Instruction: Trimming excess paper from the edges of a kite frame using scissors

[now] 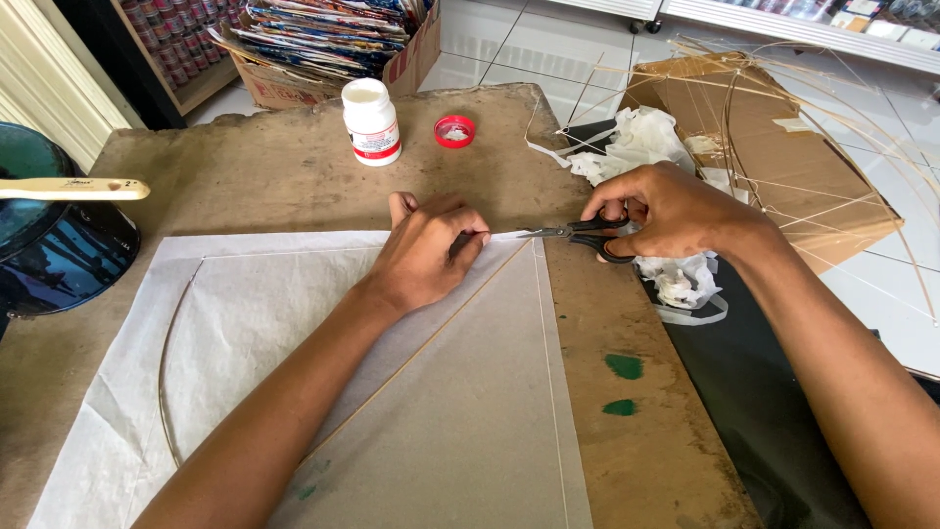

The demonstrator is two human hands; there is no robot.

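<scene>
White tissue paper [245,333] lies flat across the brown tabletop [274,176], with thin bamboo sticks [431,338] laid over it: one runs diagonally from 7 o'clock toward 1 o'clock, another bows along the sheet's 9 o'clock side. The left hand [423,253] rests palm down on the sheet's upper edge, fingers pressed together against the paper where the diagonal stick ends (whether they pinch the stick itself cannot be told). Just beside it at 3 o'clock, the right hand [666,211] has its grip closed through the black handles of a pair of scissors [573,233]; the blades point toward 9 o'clock and their tips almost touch the left fingertips at the paper's top edge. Behind the hands, at 12 o'clock, stands a white glue bottle [371,121], uncapped, with its red cap [454,131] lying near it on the tabletop. Crumpled white paper scraps [636,142] lie off the tabletop's 2 o'clock edge. A dark pot [49,245] with a pale-handled brush [73,189] across it sits at 9 o'clock.
</scene>
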